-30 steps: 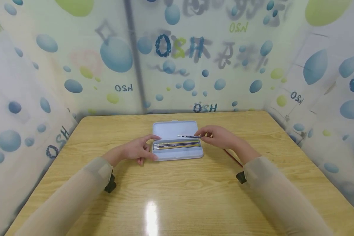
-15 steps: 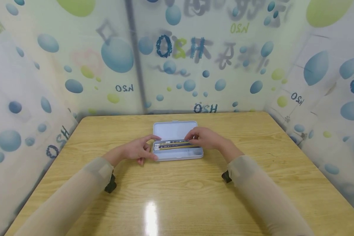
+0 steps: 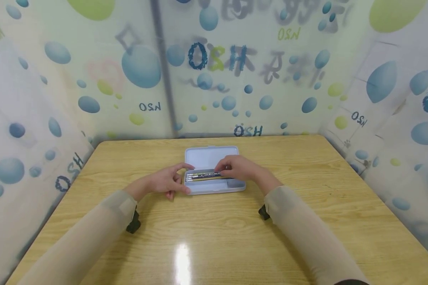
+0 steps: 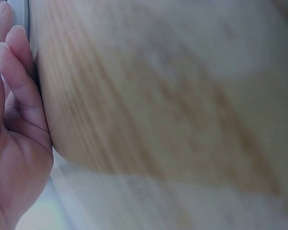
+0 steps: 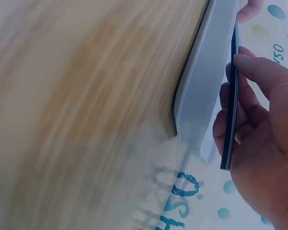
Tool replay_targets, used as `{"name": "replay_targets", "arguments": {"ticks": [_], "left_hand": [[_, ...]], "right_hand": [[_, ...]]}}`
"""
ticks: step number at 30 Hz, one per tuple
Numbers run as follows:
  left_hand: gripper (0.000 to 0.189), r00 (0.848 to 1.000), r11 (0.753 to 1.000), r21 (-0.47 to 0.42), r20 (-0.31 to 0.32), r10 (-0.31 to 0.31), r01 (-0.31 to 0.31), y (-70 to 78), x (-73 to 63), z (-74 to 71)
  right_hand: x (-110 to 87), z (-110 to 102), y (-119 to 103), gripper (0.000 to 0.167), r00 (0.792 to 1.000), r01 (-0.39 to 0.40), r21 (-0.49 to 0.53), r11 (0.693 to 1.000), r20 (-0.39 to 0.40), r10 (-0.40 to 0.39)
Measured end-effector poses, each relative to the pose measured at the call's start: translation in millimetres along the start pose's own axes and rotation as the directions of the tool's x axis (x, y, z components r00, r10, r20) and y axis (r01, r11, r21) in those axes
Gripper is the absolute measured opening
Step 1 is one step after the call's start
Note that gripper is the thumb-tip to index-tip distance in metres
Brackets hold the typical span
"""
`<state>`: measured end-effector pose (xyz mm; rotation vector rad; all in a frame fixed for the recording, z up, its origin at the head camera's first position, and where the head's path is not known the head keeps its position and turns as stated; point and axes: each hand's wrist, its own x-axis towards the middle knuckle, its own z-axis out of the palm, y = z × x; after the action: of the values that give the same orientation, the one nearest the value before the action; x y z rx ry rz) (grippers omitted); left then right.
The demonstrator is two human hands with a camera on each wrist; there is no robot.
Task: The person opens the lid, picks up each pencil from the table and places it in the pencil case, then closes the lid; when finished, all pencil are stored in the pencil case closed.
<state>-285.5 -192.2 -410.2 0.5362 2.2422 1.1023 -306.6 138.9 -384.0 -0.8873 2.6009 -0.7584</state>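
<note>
A pale blue pencil case (image 3: 207,186) lies on the table with its lid (image 3: 208,157) folded back. Several pencils (image 3: 199,177), yellow and dark, lie side by side in its rear compartment. My left hand (image 3: 164,181) grips the case's left end, index finger at the back corner and thumb at the front one. Over the right part of the pencils, my right hand (image 3: 240,168) pinches a dark pencil (image 5: 231,117) between thumb and fingers. Its flat end points back past the palm in the right wrist view, and its far end is hidden in the head view.
The wooden table (image 3: 214,229) spreads around the case. Behind it hangs a printed curtain (image 3: 235,99) with blue and green dots, and similar cloth closes both sides. A small divided section (image 3: 236,183) sits at the case's front right.
My right hand has brought the pencil from beyond the case's right end leftward and down over the other pencils. The left hand and the case have stayed in place.
</note>
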Motion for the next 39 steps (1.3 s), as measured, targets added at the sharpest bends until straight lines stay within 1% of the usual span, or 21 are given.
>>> {"name": "replay_targets", "arguments": {"ticks": [5, 12, 22, 26, 32, 39], "left_hand": [[0.089, 1.0, 1.0, -0.004, -0.002, 0.007, -0.007, -2.2, 0.7, 0.6], [0.089, 1.0, 1.0, -0.006, -0.002, 0.013, -0.013, -4.0, 2.7, -0.2], [0.089, 1.0, 1.0, -0.006, -0.002, 0.002, -0.002, -3.2, 3.0, 0.7], [0.088, 1.0, 1.0, -0.003, -0.001, 0.006, -0.006, -3.8, 3.3, 1.6], [0.088, 1.0, 1.0, -0.004, 0.0, 0.006, -0.006, -3.2, 3.0, 2.1], [0.089, 1.0, 1.0, 0.003, -0.009, 0.007, -0.007, -3.1, 2.1, 1.7]], "right_hand": [[6.8, 2.4, -3.3, 0.021, 1.0, -0.004, 0.009, 1.0, 0.003, 0.004], [7.7, 2.1, -9.6, 0.023, 1.0, 0.006, 0.012, 1.0, 0.001, -0.006], [16.5, 5.9, -14.6, 0.023, 1.0, 0.02, -0.018, 1.0, 0.019, -0.019], [16.7, 6.2, -14.6, 0.022, 1.0, 0.013, -0.022, 1.0, 0.026, -0.012], [6.8, 0.3, -9.8, 0.021, 1.0, 0.011, -0.027, 1.0, -0.001, -0.011], [-19.6, -11.6, 2.5, 0.02, 0.999, 0.014, 0.028, 1.0, -0.052, -0.013]]}}
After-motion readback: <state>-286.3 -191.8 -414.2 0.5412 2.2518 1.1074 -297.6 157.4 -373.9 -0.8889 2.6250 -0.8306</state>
